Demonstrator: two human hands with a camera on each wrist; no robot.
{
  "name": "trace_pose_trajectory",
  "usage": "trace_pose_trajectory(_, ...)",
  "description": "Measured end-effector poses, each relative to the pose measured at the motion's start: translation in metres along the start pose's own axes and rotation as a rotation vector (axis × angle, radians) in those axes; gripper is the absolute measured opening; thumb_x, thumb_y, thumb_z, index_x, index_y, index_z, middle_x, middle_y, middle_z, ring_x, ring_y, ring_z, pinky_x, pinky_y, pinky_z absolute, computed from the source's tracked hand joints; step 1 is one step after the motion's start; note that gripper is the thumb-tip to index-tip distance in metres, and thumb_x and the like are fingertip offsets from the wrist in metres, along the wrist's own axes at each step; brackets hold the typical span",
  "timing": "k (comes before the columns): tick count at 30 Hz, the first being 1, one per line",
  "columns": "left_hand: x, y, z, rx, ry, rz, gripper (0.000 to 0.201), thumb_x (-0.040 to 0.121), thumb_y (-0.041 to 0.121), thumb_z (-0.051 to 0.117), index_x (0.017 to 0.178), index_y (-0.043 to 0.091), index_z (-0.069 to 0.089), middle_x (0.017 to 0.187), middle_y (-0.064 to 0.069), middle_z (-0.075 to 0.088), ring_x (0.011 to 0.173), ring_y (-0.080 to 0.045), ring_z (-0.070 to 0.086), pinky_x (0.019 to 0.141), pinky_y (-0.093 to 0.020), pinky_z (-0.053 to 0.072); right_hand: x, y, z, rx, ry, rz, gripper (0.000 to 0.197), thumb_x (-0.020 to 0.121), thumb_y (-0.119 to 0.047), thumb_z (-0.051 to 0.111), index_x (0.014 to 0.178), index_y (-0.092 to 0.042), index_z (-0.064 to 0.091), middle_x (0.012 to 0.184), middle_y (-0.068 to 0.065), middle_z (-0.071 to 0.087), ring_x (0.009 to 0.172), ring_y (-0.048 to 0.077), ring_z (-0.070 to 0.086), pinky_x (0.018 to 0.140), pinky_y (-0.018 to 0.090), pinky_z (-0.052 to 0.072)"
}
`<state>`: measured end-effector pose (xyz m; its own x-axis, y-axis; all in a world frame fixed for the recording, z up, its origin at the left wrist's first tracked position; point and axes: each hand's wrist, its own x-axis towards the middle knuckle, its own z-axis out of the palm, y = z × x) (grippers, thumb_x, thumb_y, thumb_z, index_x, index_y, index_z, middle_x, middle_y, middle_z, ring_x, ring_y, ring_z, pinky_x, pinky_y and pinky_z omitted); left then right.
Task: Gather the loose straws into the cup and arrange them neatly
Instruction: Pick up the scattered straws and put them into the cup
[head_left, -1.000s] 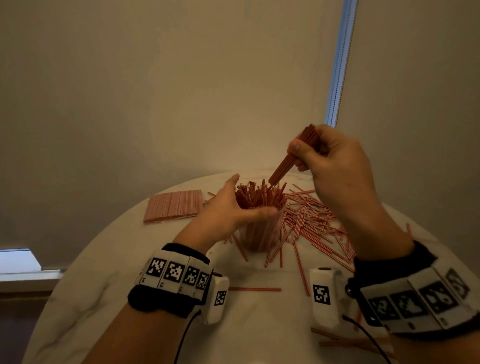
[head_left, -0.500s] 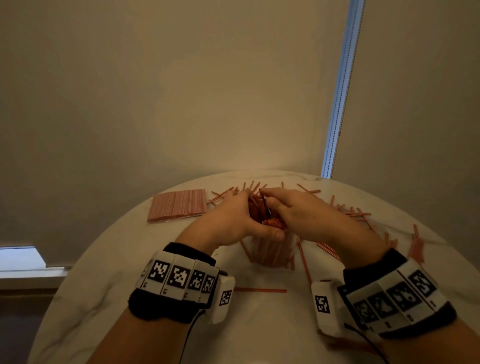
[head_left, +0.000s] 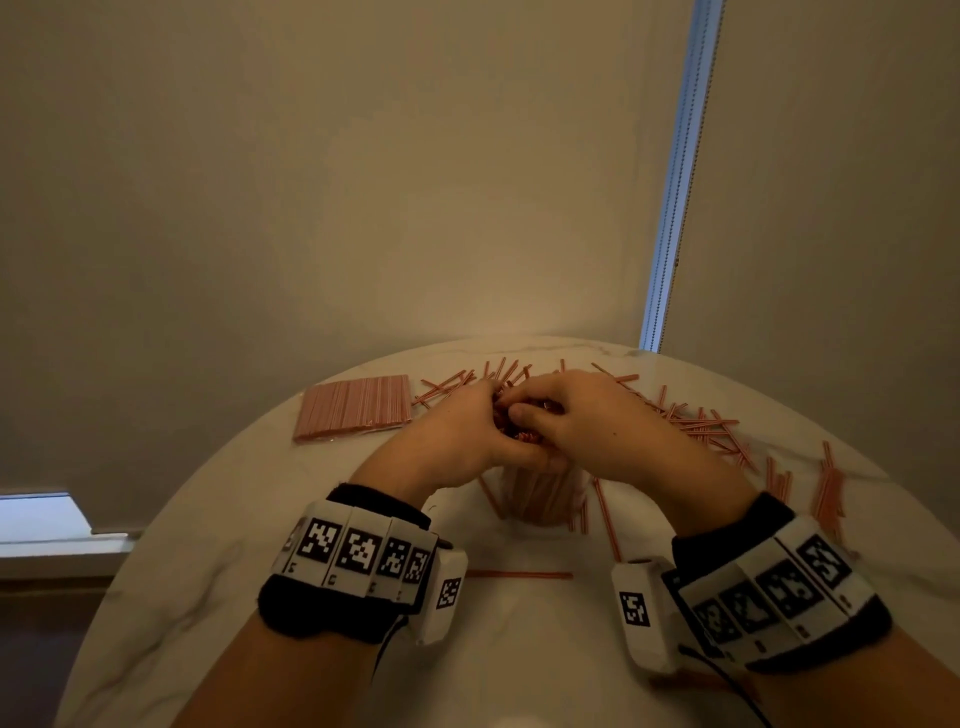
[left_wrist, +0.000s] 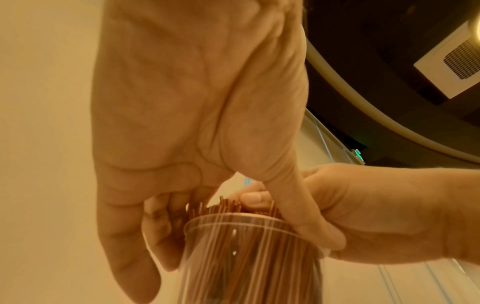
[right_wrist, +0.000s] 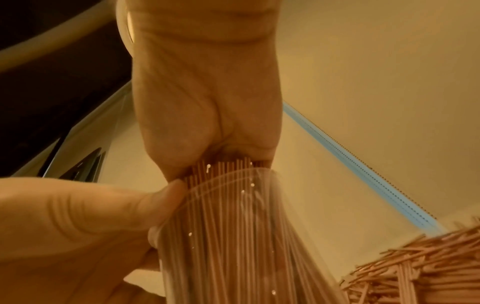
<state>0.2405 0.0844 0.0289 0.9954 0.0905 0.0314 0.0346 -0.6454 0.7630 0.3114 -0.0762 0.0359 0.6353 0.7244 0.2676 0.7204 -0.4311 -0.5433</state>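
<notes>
A clear plastic cup (head_left: 535, 499) full of red-striped straws stands mid-table. My left hand (head_left: 480, 428) grips the cup's rim; in the left wrist view its thumb (left_wrist: 311, 230) lies on the near wall and its fingers curl round the far side. My right hand (head_left: 556, 418) is curled over the straw tops (left_wrist: 228, 207), thumb pressing on them. The right wrist view shows the cup (right_wrist: 233, 236) with straw tops (right_wrist: 223, 166) under the palm. Loose straws (head_left: 701, 431) lie scattered to the right, and a heap of loose straws (right_wrist: 415, 267) shows there too.
A flat packet of straws (head_left: 353, 408) lies at the far left of the round marble table (head_left: 234, 545). One single straw (head_left: 519, 574) lies near me between my wrists. More straws (head_left: 828, 488) sit near the right edge. A wall stands just behind the table.
One second ago my right hand held a bundle of straws above the cup. It has come down onto the cup's mouth, and both hands now close round the straw tops.
</notes>
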Motion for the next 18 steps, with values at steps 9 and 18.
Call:
trace_pose_trajectory(9,-0.029,0.015,-0.028,0.362,-0.076,-0.104,0.025,0.069,0.058,0.085,0.083,0.043,0.070,0.076,0.022,0.072,0.075,0.002,0.065,0.063,-0.021,0.048,-0.015,-0.008,-0.041,0.090,0.236,-0.020,0.015,0.093,-0.044,0.064,0.100,-0.035,0.073,0.095,-0.019,0.070,0.095,-0.004,0.061,0.077,0.024,0.048)
trace_pose_trajectory(18,-0.052,0.013,0.022,0.805,-0.364,-0.131,0.030,0.087,0.037,0.075,0.112,0.021,0.074,0.106,0.002,0.073,0.097,-0.019,0.066,0.088,-0.038,0.057,-0.076,-0.005,-0.069,-0.262,-0.180,0.228,0.016,0.086,-0.041,0.073,0.085,-0.026,0.070,0.078,-0.006,0.070,0.069,0.009,0.066,0.058,0.022,0.049)
